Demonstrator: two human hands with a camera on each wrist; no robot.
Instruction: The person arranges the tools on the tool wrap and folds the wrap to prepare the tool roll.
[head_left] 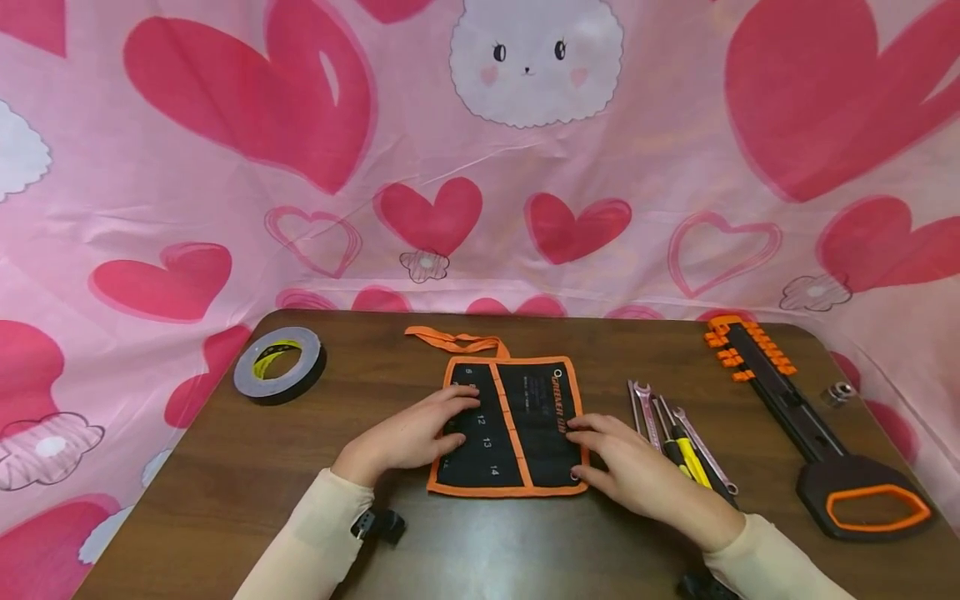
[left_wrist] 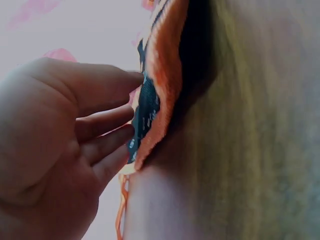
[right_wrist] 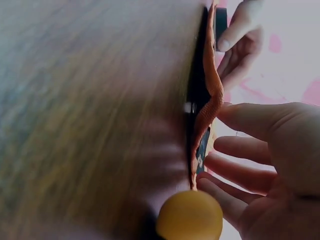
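A black fabric tool pouch (head_left: 536,454) with orange edging lies spread out before me in the head view. Sizes such as 12, 13 and 14 are printed down its left part, and an orange tie strap (head_left: 457,340) trails from its top edge. My left hand (head_left: 408,429) rests its fingertips on the pouch's left side. On the right side, fingers of my right hand (head_left: 637,471) touch the edge. Both hands have loosely bent fingers that grip nothing. Seen low from the left wrist, the orange border (left_wrist: 162,65) bulges off the tabletop.
Wrenches (head_left: 647,408) and yellow-black screwdrivers (head_left: 696,458) lie right of the pouch, partly behind my right hand. Further right are a black tool (head_left: 817,454) with orange clips and handle, and a small metal socket (head_left: 840,392). A tape roll (head_left: 279,367) sits at the back left.
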